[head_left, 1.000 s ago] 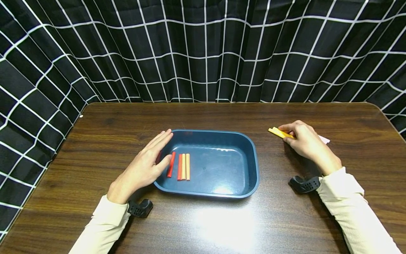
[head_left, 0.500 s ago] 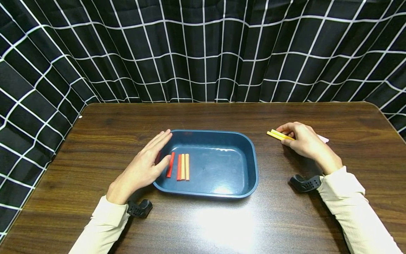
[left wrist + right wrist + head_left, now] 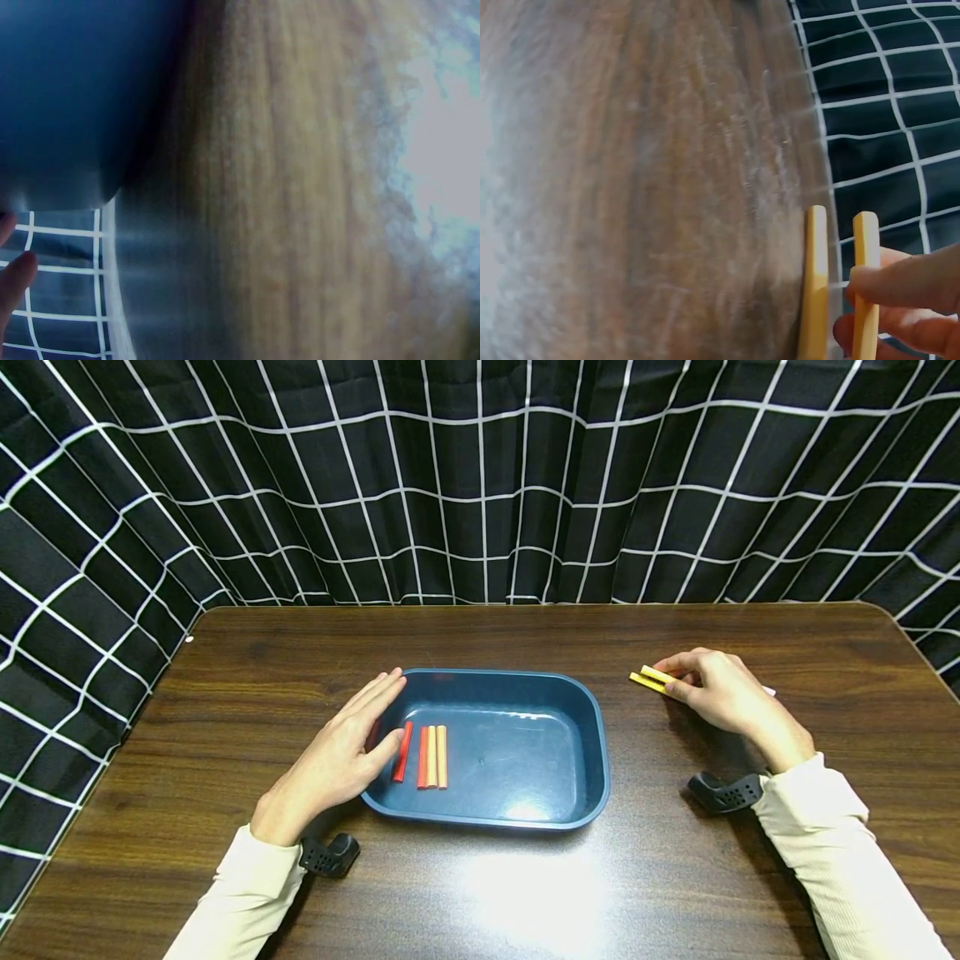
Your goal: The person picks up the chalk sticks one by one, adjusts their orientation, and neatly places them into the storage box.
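Observation:
My left hand point(image 3: 337, 752) lies with straight fingers over the left rim of a blue plastic tub point(image 3: 517, 822). Inside the tub, two red sticks and two tan sticks point(image 3: 437, 757) lie near its left end, one red stick point(image 3: 403, 752) a little apart and close to my left thumb. Over at the right, my right hand point(image 3: 716, 689) pinches a yellow stick point(image 3: 866, 247) between thumb and fingers. A second yellow stick point(image 3: 815, 281) lies on the table beside it, with a gap between the two in the right wrist view.
A pale pink piece point(image 3: 768, 691) shows from behind my right hand, mostly hidden. The brown wood-grain table point(image 3: 247, 710) ends at the back against a black curtain point(image 3: 480, 485) with white grid lines. A small white speck point(image 3: 190, 639) lies at the back left edge.
The pinched yellow stick has come up and apart from the other yellow stick, which it lay close against before. The left hand stays in place on the tub.

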`<state>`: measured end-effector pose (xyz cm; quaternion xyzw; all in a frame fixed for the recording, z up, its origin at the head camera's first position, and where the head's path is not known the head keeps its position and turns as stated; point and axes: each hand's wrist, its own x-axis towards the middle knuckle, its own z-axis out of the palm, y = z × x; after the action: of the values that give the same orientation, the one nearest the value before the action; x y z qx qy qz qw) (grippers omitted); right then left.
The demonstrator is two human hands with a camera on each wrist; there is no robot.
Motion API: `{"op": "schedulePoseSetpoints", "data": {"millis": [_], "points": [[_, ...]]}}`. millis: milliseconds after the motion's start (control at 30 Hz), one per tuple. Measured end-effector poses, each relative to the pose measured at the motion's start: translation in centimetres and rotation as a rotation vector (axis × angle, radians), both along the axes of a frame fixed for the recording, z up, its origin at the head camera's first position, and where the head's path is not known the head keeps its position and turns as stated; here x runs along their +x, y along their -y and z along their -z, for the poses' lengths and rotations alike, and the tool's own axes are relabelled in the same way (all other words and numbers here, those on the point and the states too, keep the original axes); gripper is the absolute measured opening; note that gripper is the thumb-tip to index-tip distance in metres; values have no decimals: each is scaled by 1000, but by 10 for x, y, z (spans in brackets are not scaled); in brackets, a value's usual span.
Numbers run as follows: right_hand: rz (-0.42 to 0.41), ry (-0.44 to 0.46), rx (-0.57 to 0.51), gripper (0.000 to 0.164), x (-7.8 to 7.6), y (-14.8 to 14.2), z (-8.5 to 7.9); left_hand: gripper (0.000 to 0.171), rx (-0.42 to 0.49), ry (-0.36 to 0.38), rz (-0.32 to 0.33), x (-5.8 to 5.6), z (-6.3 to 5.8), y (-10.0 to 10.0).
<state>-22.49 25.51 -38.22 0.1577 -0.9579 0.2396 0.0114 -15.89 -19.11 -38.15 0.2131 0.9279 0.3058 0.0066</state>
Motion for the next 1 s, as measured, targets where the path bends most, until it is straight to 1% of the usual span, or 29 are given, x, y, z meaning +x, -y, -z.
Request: {"op": "schedulePoseSetpoints", "data": {"millis": [233,400,700,1000], "points": [[37,48,-40,23,1,4,-8,64,0,1,-2,0,1,0],[30,57,-55,24,2,6,-11,64,-6,5,-4,0,2,0],[26,47,-130,23,8,14,-20,65,-10,21,-8,-1,0,0],[19,88,-230,28,11,16,-24,65,-4,22,-7,-1,1,1]]}}
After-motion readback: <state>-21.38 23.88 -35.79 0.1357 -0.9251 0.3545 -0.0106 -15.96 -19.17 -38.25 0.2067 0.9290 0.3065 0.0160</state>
